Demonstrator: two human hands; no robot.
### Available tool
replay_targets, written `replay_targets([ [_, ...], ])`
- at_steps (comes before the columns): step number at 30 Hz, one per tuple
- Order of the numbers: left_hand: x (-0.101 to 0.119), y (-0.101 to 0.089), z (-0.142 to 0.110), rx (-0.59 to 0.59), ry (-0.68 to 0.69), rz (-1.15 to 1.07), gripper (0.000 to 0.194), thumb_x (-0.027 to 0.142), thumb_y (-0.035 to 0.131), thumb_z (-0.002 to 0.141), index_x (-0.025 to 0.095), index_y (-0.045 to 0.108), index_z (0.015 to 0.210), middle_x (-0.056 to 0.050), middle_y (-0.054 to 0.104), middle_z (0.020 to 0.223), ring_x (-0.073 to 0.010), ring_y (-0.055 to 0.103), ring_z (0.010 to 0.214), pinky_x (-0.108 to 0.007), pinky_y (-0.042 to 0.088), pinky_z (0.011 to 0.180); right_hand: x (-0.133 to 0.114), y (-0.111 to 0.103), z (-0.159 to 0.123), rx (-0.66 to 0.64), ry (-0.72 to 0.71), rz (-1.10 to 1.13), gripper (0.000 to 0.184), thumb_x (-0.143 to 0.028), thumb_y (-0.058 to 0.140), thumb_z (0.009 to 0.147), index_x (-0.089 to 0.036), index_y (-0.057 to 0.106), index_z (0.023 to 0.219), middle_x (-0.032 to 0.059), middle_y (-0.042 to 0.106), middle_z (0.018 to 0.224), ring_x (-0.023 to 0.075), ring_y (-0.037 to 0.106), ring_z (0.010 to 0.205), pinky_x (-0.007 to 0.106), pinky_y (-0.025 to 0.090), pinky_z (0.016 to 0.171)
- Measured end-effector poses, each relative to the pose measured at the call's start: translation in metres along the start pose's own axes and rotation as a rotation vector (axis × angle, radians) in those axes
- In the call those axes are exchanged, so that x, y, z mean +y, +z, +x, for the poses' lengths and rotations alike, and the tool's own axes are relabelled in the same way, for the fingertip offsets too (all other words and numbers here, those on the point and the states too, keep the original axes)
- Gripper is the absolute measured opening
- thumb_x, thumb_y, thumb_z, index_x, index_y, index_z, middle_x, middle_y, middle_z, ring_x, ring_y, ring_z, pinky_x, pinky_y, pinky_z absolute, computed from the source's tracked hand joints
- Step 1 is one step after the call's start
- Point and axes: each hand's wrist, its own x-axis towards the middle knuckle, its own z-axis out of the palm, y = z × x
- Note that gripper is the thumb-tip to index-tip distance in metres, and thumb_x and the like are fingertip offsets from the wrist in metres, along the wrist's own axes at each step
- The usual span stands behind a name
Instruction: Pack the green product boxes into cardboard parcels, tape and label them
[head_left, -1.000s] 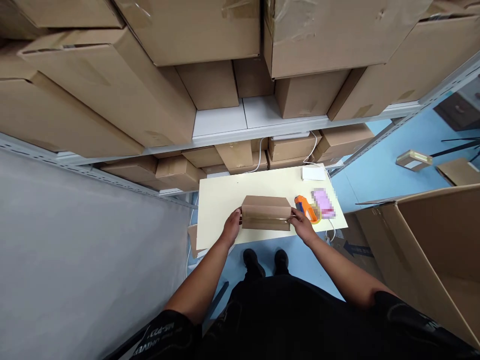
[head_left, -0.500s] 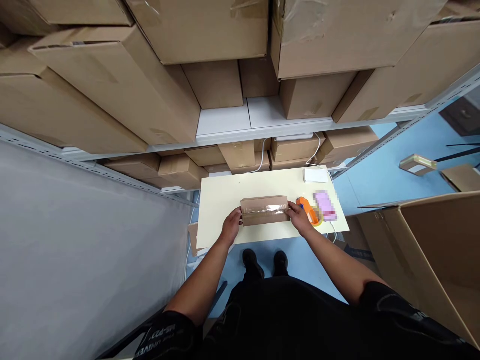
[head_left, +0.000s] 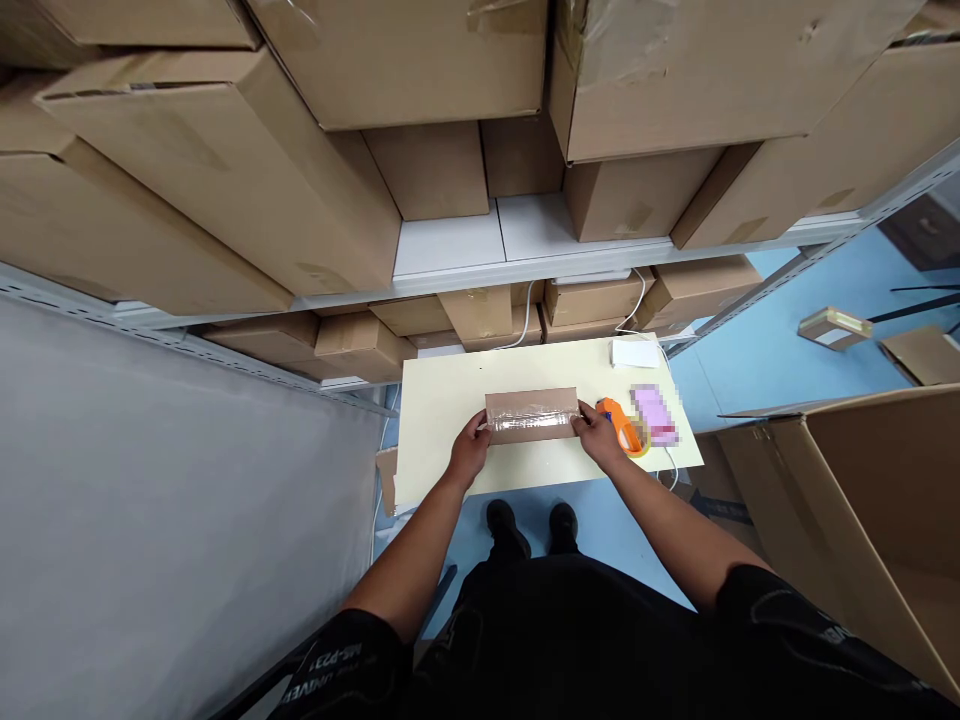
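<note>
A long, narrow cardboard box [head_left: 531, 402] with a strip of shiny clear tape along its upper face is held between both hands over the cream table [head_left: 442, 390]. My left hand [head_left: 471, 446] grips its left end, and my right hand [head_left: 596, 438] grips the right end, thumb on the top. Just right of my right hand lies an orange tape dispenser [head_left: 619, 424] with a roll of tape on it. A blurred pink-purple item [head_left: 654, 412] lies beside the dispenser. Whether the box rests on the table cannot be made out.
A small white box [head_left: 634, 353] lies at the table's back right corner. Shelving [head_left: 450, 270] packed with cardboard boxes rises behind the table. A large open carton [head_left: 795, 490] stands at the right, and a grey wall [head_left: 187, 520] closes off the left. White cables run around the table.
The box has tilted slightly in my hands, so its taped face shows differently, and its left end has shifted a little right. Both hands keep their hold.
</note>
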Motion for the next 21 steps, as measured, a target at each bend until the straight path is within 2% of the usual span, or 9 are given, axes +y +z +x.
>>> replay_targets([
  [7, -0.0024, 0.0004, 0.0084, -0.032, 0.007, -0.015, 0.055, 0.044, 0.059, 0.091, 0.024, 0.061, 0.142, -0.009, 0.066, 0.138, -0.0156, 0.063, 0.080, -0.032, 0.054, 0.077, -0.0056, 0.0002, 0.0027, 0.002, 0.022, 0.010, 0.051, -0.043, 0.058, 0.088, -0.028, 0.065, 0.136, 0.0042, 0.076, 0.117, 0.0261, 0.069, 0.103, 0.040, 0.052, 0.096],
  [16, 0.0052, 0.0000, 0.0054, -0.039, -0.028, -0.020, 0.057, 0.043, 0.060, 0.089, 0.024, 0.059, 0.143, -0.010, 0.063, 0.141, -0.0181, 0.064, 0.090, -0.033, 0.056, 0.078, -0.0033, 0.0025, 0.0047, 0.015, 0.025, 0.062, 0.046, -0.046, 0.058, 0.088, -0.026, 0.068, 0.129, 0.0044, 0.076, 0.117, 0.0255, 0.069, 0.105, 0.038, 0.054, 0.095],
  [21, 0.0071, -0.0004, 0.0038, -0.039, -0.028, -0.017, 0.056, 0.042, 0.061, 0.089, 0.025, 0.059, 0.142, -0.009, 0.065, 0.137, -0.0174, 0.064, 0.087, -0.033, 0.056, 0.079, -0.0043, 0.0020, 0.0080, 0.075, 0.055, 0.012, 0.045, -0.052, 0.055, 0.089, -0.025, 0.072, 0.119, 0.0052, 0.077, 0.109, 0.0265, 0.069, 0.104, 0.038, 0.054, 0.091],
])
